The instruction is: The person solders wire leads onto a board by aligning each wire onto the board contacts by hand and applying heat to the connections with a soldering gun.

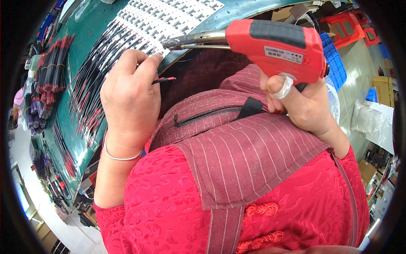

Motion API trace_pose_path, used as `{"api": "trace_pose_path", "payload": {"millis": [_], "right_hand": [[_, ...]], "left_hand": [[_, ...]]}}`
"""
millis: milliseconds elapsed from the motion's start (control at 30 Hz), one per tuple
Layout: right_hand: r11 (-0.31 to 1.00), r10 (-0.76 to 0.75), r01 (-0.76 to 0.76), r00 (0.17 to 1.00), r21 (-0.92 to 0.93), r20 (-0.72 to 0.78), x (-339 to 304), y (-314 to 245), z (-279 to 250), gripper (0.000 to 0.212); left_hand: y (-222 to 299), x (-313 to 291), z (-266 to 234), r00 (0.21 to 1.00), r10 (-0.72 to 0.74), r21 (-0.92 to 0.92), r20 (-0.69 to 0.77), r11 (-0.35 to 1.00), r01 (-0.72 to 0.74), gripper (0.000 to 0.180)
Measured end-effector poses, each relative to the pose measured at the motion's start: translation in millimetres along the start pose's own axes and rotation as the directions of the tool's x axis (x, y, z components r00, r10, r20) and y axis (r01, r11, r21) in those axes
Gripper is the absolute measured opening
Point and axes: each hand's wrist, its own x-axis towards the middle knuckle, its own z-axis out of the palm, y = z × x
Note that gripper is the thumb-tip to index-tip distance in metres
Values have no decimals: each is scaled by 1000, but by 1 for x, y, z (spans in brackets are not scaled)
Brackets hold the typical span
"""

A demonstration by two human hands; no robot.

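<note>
My right hand (306, 106) is wrapped round the grip of a red and black soldering gun (275, 48), with white tape round the thumb. The gun's long metal barrel points left, its tip close to my left fingertips at the edge of a white sheet of small parts (169, 17). Closed in a pinch, my left hand (129, 91) holds a short black and red wire (165, 80) whose end sticks out to the right. Many similar wires (91, 84) fan out from the sheet's near left edge. The exact spot under the tip is too small to make out.
Tied bundles of black and red wires (53, 70) lie at the left of the green tabletop (91, 19). A few loose wires (63, 144) rest nearer its edge. At the right are a blue plastic basket (334, 59), a red plastic frame (347, 29) and a cardboard box (382, 89).
</note>
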Motion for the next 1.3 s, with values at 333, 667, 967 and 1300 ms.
{"api": "trace_pose_path", "payload": {"millis": [333,667,967,1300], "right_hand": [[1000,4,-5,999,-7,-41,1,-7,7,27],[998,36,-35,999,-60,13,0,0,5,26],[999,-21,21,1000,42,-5,-3,3,4,19],[997,-30,21,993,-74,-114,0,-16,13,31]], "left_hand": [[-10,1,-1,999,34,-37,3,999,-33,33],[-8,3,-4,999,53,-41,0,998,-53,32],[-7,2,-5,997,71,-27,-9,997,-71,32],[-10,4,-4,997,80,-19,-9,997,-80,32]]}}
